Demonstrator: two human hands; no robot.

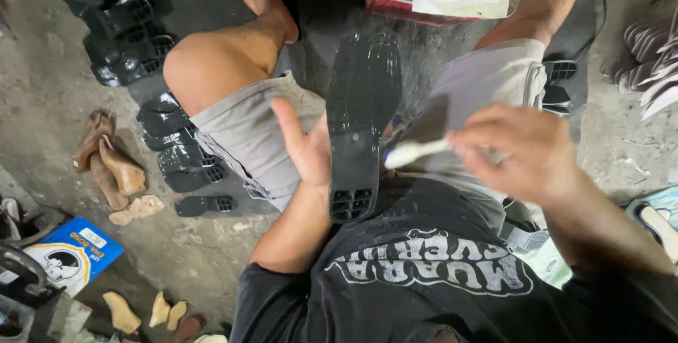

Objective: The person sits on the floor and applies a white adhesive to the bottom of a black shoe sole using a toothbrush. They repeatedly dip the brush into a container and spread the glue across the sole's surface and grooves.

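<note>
Head view | left hand (308, 151) gripped black shoe sole (361, 120) | right hand (519, 151) clenched white brush (417, 151) just beside sole | step: likely coating sole | next: steady strokes.

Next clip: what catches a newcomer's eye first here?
Dead centre, the left hand props up a glossy black shoe sole over the person's lap, while the right hand holds a white brush against its edge. To the left, more black soles lie in a row on the concrete floor.
</note>
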